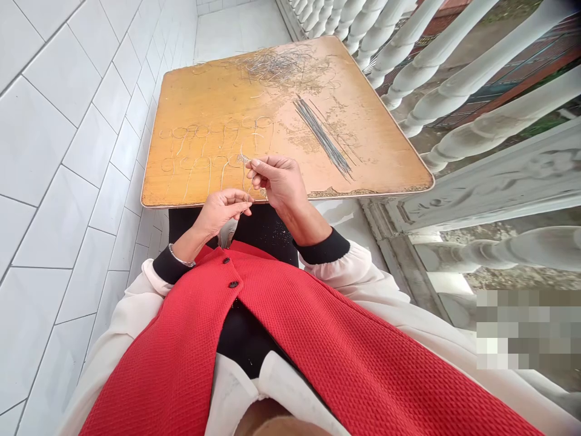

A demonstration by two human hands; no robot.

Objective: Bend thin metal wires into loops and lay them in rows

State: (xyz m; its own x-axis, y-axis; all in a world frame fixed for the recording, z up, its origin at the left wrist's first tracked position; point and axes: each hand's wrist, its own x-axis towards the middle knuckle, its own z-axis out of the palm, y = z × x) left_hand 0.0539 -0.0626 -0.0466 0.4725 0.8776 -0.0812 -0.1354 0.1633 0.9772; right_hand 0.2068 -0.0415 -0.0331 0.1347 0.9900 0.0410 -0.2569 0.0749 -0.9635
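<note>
Between my two hands is a thin wire (244,155) with a curved upper end, held over the near edge of the table. My right hand (285,181) pinches it near the curve with thumb and fingers. Lower and to the left, my left hand (221,212) is closed with its fingertips on the wire's lower part. Just beyond my hands, two rows of bent wires (189,163), each with a round loop and a straight tail, lie on the table. To the right of these lies a bundle of straight grey wires (323,138).
The wooden-topped table (204,91) has worn patches and a chipped near edge. A loose heap of thin wire pieces (276,65) lies at its far side. A white tiled wall (82,133) runs along the left, and a white balustrade (422,79) along the right.
</note>
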